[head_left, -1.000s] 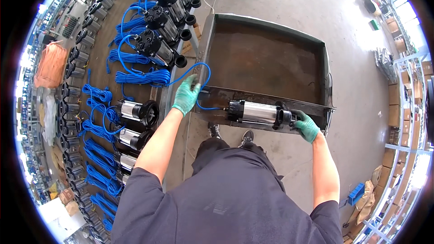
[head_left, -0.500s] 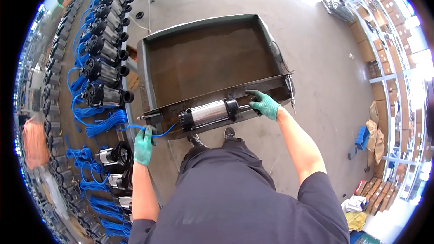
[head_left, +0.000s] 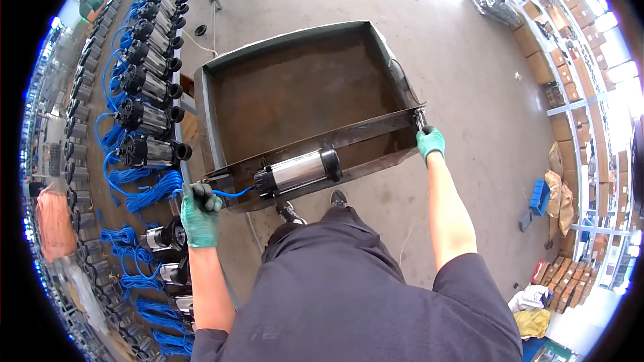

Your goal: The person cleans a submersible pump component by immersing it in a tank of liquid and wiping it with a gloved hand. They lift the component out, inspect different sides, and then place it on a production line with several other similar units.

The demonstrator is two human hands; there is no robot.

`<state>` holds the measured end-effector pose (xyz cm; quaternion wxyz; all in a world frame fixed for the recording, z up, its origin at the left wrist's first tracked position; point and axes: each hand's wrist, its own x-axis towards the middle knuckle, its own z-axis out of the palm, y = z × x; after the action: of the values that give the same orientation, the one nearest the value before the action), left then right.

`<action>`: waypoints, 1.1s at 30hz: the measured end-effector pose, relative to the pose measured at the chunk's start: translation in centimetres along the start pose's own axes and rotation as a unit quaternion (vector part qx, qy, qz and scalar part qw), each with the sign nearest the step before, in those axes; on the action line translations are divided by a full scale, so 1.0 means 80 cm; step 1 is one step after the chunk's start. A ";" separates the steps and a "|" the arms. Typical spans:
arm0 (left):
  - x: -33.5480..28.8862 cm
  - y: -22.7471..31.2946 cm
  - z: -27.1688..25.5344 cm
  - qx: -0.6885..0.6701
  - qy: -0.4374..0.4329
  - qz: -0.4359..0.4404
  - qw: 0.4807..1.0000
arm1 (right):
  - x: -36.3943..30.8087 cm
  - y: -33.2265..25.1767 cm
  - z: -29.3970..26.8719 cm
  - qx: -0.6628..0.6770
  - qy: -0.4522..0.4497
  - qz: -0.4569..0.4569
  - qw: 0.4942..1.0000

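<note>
While the silver-and-black cylindrical pump [head_left: 298, 173] lies along the dark metal tank's [head_left: 210, 115] near edge, green-gloved left hand [head_left: 200, 209] is closed around its blue cable [head_left: 235, 196]; green-gloved right hand [head_left: 431, 142] grips a slim metal handle [head_left: 420, 119], near-right corner.

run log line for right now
left hand: at blue cable | right hand: at metal fitting | silver pump: lying along tank's near side

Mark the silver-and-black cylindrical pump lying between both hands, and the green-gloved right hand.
Cylindrical pump [head_left: 297, 173]: head view, middle of its silver body.
Green-gloved right hand [head_left: 431, 143]: head view, middle of its back.
</note>
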<state>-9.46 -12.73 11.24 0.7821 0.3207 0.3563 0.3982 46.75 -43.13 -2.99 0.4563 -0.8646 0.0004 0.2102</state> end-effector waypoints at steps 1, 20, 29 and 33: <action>-0.008 0.003 -0.007 -0.016 0.007 0.000 1.000 | -0.051 -0.038 0.011 -0.212 0.055 -0.129 0.967; 0.003 0.020 0.043 -0.390 -0.148 -0.031 0.908 | -0.190 -0.077 0.144 -0.412 -0.176 -0.244 0.860; 0.029 -0.067 0.029 -0.208 -0.028 -0.134 0.969 | -0.167 -0.036 0.172 -0.455 -0.175 -0.200 0.850; 0.030 -0.067 0.027 -0.168 -0.025 -0.143 0.975 | -0.164 -0.036 0.170 -0.468 -0.181 -0.208 0.839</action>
<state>-4.57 -13.73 7.49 0.8824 0.1399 0.3068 0.3280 30.43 -33.22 -2.67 0.0221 -0.9015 -0.3606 0.2384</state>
